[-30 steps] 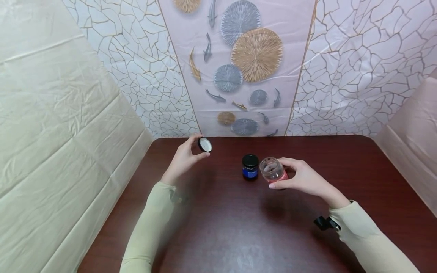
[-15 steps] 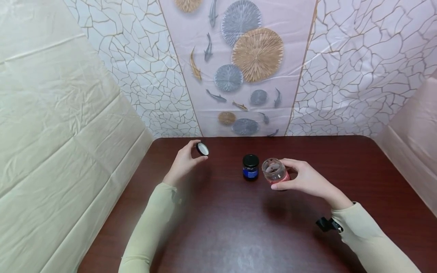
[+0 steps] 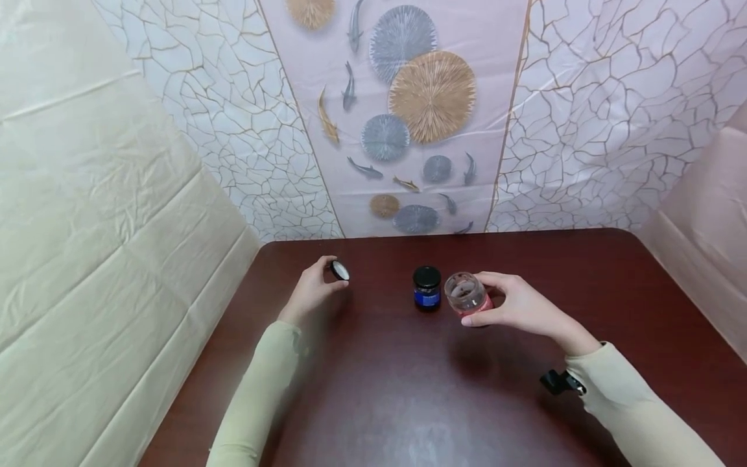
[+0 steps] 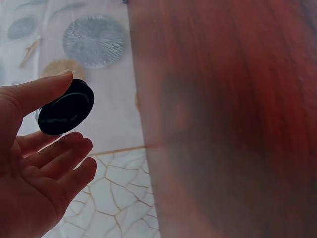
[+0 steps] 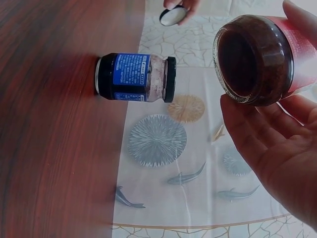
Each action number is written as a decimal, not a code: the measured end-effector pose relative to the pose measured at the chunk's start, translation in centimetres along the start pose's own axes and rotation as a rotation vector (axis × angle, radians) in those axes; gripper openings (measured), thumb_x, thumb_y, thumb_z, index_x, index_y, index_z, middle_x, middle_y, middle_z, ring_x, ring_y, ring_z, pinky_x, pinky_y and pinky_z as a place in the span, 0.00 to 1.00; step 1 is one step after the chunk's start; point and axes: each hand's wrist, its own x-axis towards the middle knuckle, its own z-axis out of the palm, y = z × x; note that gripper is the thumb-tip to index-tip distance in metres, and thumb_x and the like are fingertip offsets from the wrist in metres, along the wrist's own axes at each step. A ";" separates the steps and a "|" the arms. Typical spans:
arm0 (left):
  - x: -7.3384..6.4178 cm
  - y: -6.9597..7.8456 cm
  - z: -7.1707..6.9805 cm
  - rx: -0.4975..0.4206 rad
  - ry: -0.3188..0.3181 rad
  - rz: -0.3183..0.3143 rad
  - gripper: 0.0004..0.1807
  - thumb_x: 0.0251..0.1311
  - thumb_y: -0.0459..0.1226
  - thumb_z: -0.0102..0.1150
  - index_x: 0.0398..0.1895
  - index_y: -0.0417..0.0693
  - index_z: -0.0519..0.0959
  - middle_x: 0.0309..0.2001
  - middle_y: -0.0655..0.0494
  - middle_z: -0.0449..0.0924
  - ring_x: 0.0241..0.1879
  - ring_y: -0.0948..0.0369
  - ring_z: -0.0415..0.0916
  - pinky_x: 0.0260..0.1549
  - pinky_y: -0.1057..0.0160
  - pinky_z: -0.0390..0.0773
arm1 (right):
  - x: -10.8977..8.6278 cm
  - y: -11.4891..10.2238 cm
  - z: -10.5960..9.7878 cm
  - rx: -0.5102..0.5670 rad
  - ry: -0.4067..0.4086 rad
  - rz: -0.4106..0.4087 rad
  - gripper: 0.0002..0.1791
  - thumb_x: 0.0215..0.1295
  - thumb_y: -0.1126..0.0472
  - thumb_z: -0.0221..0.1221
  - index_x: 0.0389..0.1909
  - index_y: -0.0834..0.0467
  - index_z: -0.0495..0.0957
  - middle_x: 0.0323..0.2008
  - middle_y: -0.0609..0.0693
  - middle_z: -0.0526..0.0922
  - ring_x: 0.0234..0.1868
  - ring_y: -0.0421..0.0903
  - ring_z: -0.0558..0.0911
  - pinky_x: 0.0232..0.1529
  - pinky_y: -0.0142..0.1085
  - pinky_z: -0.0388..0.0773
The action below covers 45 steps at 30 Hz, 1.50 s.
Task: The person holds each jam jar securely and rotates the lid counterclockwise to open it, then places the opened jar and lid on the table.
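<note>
Apparently the step in hand is holding lid and jar apart: the right hand grips an open red-labelled glass jar above the table, just right of the capped blue-labelled jar, while the left hand, well left of that blue-labelled jar, pinches a black lid. The next move likely calls for a level, steady open mouth.

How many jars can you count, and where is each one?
2: the blue-labelled jar stands on the table with its black lid on; the red-labelled jar is held, open-topped, in the right hand.
</note>
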 end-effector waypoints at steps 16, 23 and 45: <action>-0.2 -3.1 -0.1 0.030 -0.096 -0.114 0.36 0.59 0.42 0.72 0.69 0.39 0.69 0.56 0.43 0.80 0.58 0.49 0.77 0.56 0.50 0.75 | 0.3 -0.2 0.1 0.003 -0.006 0.016 0.30 0.50 0.49 0.78 0.55 0.50 0.81 0.46 0.45 0.84 0.46 0.41 0.82 0.44 0.35 0.83; -0.2 -3.8 -0.2 0.038 -0.119 -0.127 0.36 0.59 0.42 0.72 0.68 0.39 0.69 0.57 0.42 0.80 0.60 0.48 0.76 0.59 0.50 0.74 | 0.2 -0.4 -0.4 -0.043 0.011 0.036 0.32 0.50 0.46 0.78 0.56 0.49 0.80 0.48 0.44 0.84 0.47 0.41 0.81 0.45 0.33 0.82; -0.3 -4.9 0.1 0.099 -0.128 -0.154 0.35 0.59 0.45 0.71 0.66 0.39 0.71 0.59 0.42 0.78 0.60 0.47 0.73 0.60 0.48 0.72 | 0.0 -0.3 -0.6 -0.050 0.004 0.040 0.35 0.51 0.46 0.77 0.60 0.50 0.79 0.51 0.45 0.83 0.50 0.41 0.80 0.45 0.33 0.82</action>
